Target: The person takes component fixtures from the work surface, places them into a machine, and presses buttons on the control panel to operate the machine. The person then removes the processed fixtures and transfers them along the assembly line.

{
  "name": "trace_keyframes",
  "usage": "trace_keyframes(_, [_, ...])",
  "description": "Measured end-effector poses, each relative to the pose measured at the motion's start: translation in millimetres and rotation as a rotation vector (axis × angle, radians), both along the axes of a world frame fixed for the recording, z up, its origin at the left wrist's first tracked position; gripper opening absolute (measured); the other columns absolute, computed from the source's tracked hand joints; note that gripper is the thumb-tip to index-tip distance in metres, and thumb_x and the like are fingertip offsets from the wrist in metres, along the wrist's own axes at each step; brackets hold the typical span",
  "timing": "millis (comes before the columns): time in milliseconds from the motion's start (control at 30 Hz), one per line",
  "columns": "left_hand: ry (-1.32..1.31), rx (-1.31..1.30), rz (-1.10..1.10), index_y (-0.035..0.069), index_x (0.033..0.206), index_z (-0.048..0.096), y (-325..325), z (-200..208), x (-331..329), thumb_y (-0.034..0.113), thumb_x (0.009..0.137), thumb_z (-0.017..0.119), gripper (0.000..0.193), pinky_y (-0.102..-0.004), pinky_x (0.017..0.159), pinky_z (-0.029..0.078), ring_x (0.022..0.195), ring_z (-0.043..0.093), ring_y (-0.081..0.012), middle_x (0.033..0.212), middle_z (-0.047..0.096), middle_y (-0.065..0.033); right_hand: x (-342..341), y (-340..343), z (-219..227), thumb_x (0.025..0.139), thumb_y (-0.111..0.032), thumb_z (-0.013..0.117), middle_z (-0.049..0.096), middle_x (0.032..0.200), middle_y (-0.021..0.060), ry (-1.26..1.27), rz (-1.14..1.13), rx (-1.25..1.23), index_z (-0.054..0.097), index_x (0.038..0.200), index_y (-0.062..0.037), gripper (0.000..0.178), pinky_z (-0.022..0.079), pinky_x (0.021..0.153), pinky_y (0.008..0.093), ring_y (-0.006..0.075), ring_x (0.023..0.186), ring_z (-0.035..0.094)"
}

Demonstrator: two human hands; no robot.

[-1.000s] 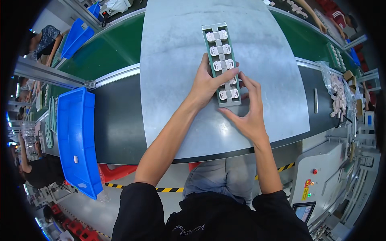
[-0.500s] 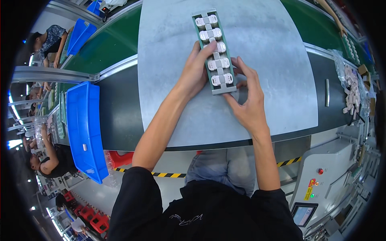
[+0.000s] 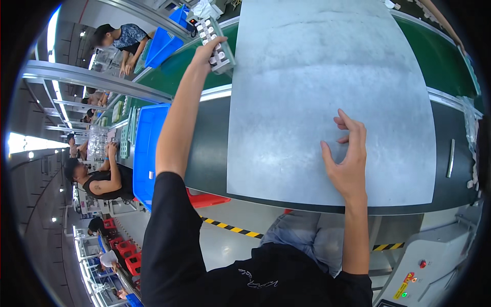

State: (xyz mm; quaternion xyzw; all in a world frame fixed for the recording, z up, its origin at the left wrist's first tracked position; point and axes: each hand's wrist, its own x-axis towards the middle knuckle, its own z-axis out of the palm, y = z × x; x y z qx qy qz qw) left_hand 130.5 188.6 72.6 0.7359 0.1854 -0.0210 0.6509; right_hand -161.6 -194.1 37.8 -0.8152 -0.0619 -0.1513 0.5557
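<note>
My left hand [image 3: 205,52] is stretched out to the far left, its fingers closed round a long green-grey tray [image 3: 225,65]. White rounded pieces [image 3: 209,31] sit in the tray, which is tilted over the green conveyor belt [image 3: 176,64]. Part of the tray is hidden by the hand. Above the grey sheet on the table [image 3: 291,133], my right hand [image 3: 350,153] hovers with its fingers curved and apart, nothing between them.
A blue bin [image 3: 148,133] with a small white piece [image 3: 151,175] in it stands left of the table. A thin metal strip [image 3: 450,158] lies at the right. Co-workers sit along the left side; a metal rail [image 3: 97,77] runs there. A control box [image 3: 434,266] stands lower right.
My left hand has carried the tray from the sheet's middle to the far left, over the belt. My right hand has let go of it and stays over the sheet. The view has shifted left.
</note>
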Motion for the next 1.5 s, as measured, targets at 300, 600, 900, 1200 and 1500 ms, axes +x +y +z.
trace_keyframes(300, [0.143,0.776,0.100,-0.004,0.089,0.076,102,-64,66,0.049,0.061,0.089,0.061,-0.0349,0.063,0.052,0.072,0.068,-0.0220,0.091,0.074,-0.0119,7,6,-3,0.078,0.003,0.072,0.055,0.125,0.0117,0.029,0.005,0.042,0.053,0.141,-0.0069,0.066,0.051,0.080,0.0362,0.0264,0.114,0.057])
trace_keyframes(600, [0.286,1.120,0.004,-0.008,0.096,0.073,94,-44,68,0.059,0.063,0.086,0.076,-0.0369,0.072,0.057,0.085,0.074,-0.0266,0.100,0.074,-0.0191,12,10,0,0.078,0.003,0.072,0.059,0.122,0.0128,0.039,-0.011,0.009,0.052,0.141,-0.0073,0.068,0.047,0.081,0.0351,0.0251,0.111,0.058])
trace_keyframes(900, [-0.240,1.387,0.301,-0.004,0.128,0.048,17,-35,19,0.049,0.079,0.074,0.077,-0.0550,0.101,0.041,0.119,0.052,-0.0463,0.126,0.051,-0.0305,6,5,6,0.078,0.001,0.073,0.057,0.119,0.0140,-0.026,0.020,-0.030,0.057,0.134,-0.0046,0.058,0.051,0.080,0.0368,0.0288,0.109,0.057])
trace_keyframes(1200, [-0.617,0.420,0.094,0.001,0.094,0.067,-135,-61,-92,0.016,0.091,0.065,0.015,-0.0345,0.072,0.054,0.076,0.069,-0.0227,0.081,0.071,-0.0129,-10,-33,15,0.089,-0.004,0.068,0.058,0.110,0.0106,-0.049,-0.023,-0.001,0.067,0.114,-0.0036,0.025,0.050,0.073,0.0318,0.0203,0.092,0.061])
trace_keyframes(1500, [-0.615,0.125,0.073,0.001,0.102,0.065,-139,-61,-110,0.011,0.097,0.058,0.013,-0.0263,0.057,0.042,0.058,0.055,-0.0091,0.068,0.069,-0.0066,-10,-191,-20,0.090,-0.009,0.065,0.064,0.081,0.0131,-0.071,-0.602,-0.326,0.065,0.094,-0.0019,0.007,0.051,0.068,0.0394,0.0281,0.071,0.064])
